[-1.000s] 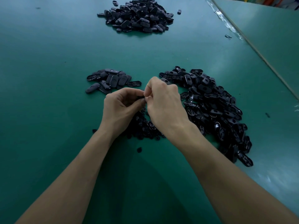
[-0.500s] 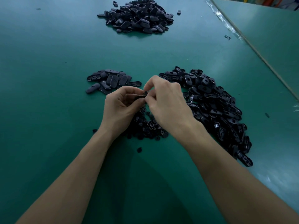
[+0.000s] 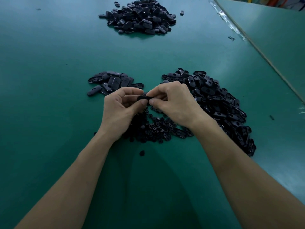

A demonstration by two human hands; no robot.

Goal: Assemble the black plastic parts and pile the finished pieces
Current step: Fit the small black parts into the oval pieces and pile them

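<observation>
Two grips, left hand (image 3: pixel 122 109) and right hand (image 3: pixel 175 104), pinch one black part (image 3: pixel 143 97) (bare table (image 3: pixel 49 113) leftward).

Green table (image 3: pixel 49 63). Far centre: large heap of black oval parts (image 3: pixel 140 15), one stray piece (image 3: pixel 182 12) just right of it. Mid left: small pile of closed pieces (image 3: pixel 112 81). Right: broad heap of open shells (image 3: pixel 217 103). Near centre: scatter of small round inserts (image 3: pixel 155 128), one loose insert (image 3: pixel 142 153) nearer.

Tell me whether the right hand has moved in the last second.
Yes. The right hand has swung its wrist rightward toward the large pile, while its fingers still pinch the black piece.
</observation>
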